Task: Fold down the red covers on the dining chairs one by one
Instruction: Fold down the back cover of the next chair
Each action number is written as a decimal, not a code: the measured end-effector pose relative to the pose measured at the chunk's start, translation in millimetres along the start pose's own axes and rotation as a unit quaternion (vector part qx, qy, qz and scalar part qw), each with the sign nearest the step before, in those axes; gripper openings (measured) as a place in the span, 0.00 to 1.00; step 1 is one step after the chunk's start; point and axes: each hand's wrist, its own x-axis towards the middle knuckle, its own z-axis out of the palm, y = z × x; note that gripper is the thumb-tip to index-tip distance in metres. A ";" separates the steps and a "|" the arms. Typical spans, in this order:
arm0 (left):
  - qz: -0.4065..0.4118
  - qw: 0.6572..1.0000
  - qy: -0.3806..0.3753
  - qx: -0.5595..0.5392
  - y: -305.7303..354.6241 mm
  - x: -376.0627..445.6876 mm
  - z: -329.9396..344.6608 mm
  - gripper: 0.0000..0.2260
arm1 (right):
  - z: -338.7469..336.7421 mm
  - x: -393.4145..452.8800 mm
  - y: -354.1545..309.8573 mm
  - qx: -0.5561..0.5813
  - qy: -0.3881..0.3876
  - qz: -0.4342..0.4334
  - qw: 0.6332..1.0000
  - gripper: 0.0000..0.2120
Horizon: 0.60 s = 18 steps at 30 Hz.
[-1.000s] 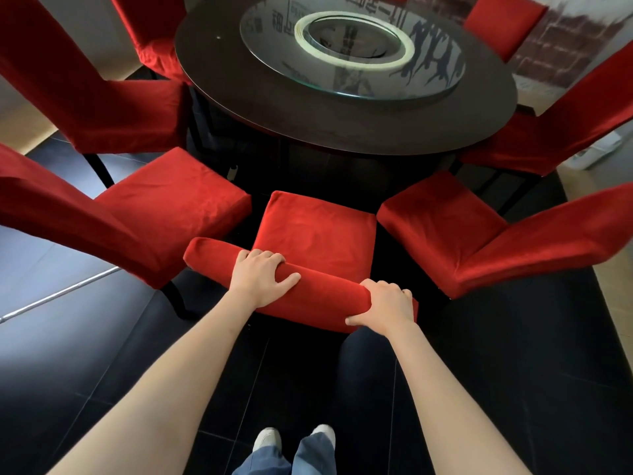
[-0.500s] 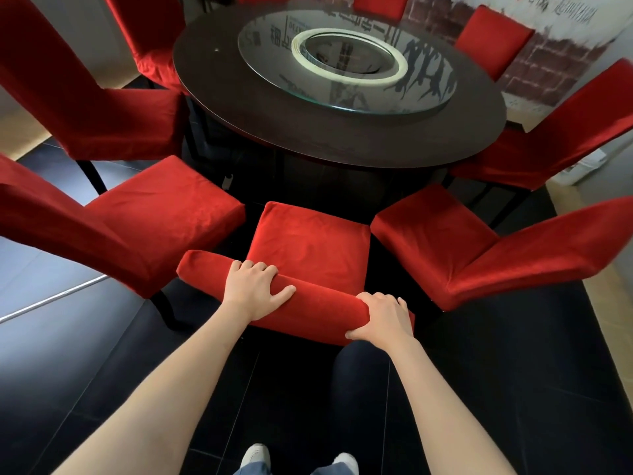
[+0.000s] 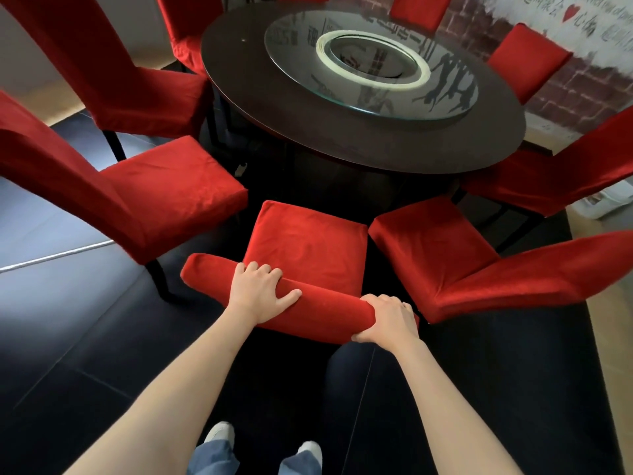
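Red cover point(image 3: 308, 313) near the round table point(image 3: 308, 138) still sits rolled, left hand point(image 3: 260, 293) and right hand point(image 3: 387, 320) gripping it, unchanged.

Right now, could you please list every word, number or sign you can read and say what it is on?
Wall mural: a red heart among grey characters and a line of Latin script, all too blurred to read.
Glass turntable: only dark, unreadable reflections.
Red chair cover, hands: no text.

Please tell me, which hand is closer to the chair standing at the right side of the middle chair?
Right. The right hand grips the right end of the middle chair's red backrest cover, just beside the right chair. The left hand holds the cover farther left.
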 end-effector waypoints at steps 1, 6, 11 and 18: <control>-0.003 1.000 0.000 0.000 4.9 -2.9 0.5 0.38 | -0.5 -1.2 4.7 -0.002 -0.002 -0.003 1.000 0.34; -0.003 1.000 0.012 -0.004 10.7 -6.7 -0.8 0.38 | 1.6 -3.5 11.5 -0.002 0.008 -0.013 1.000 0.35; 0.021 0.999 0.022 -0.016 -1.1 -7.0 -1.2 0.36 | 6.2 -4.3 10.6 -0.004 0.020 -0.014 1.000 0.35; 0.027 0.999 0.042 -0.006 -5.3 -0.8 2.4 0.35 | 4.3 -0.4 9.6 -0.003 0.001 -0.012 1.000 0.34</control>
